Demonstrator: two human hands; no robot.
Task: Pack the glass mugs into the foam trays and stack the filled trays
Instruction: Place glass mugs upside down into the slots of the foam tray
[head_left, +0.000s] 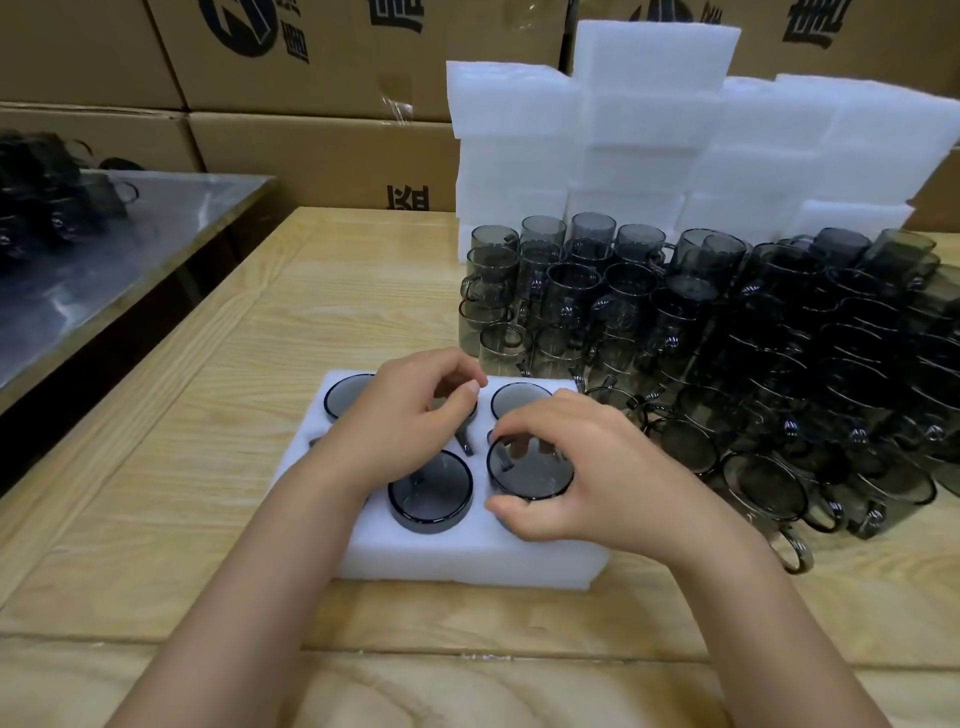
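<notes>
Head view: right hand (587, 467) grips a mug (535, 480), left hand (400, 421) curled, grasp unclear

All the print we find sits on the brown cardboard cartons (104, 57) behind the table. One upper carton (337, 73) carries a round black emblem (236, 23), cut off by the top edge, with small black Chinese characters (296, 49) beside it and a larger bold character (395, 10), also cropped. The right-hand carton (872, 47) shows another cropped bold character (810, 23). A lower carton (322, 156) bears black characters (408, 197) half hidden behind the table. We cannot read any of them for certain.
</notes>
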